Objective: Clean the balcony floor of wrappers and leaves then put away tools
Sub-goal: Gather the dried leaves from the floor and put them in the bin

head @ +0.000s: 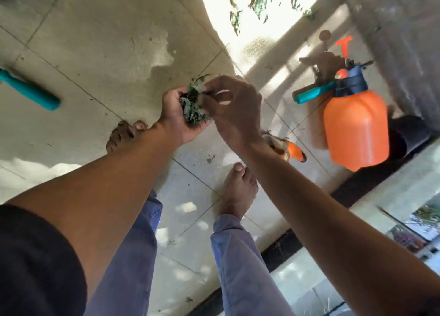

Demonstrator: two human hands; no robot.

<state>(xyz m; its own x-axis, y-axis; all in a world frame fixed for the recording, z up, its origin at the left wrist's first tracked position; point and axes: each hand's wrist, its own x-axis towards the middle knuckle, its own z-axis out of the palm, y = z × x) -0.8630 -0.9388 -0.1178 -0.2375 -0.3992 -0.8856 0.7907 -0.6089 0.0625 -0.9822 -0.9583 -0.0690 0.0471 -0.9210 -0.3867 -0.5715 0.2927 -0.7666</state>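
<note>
left hand (177, 115) cupped, grasping gathered leaves (193, 106) as a bin | right hand (234, 106) pinching more in | far scraps (258, 4) remain

pale tiled floor (100, 42) carries an orange sprayer (356, 127) right of the right hand (234, 106), a teal handle (29, 89) far left, leaf scraps (259, 4) beyond.

The person is wearing a dark short sleeve (35, 256) on the left arm and loose blue-grey trousers (240, 263) reaching the ankles. Both forearms are showing bare, with the left hand (176, 115) and right hand (234, 106) ungloved, and both feet (240, 187) are going without shoes.
</note>
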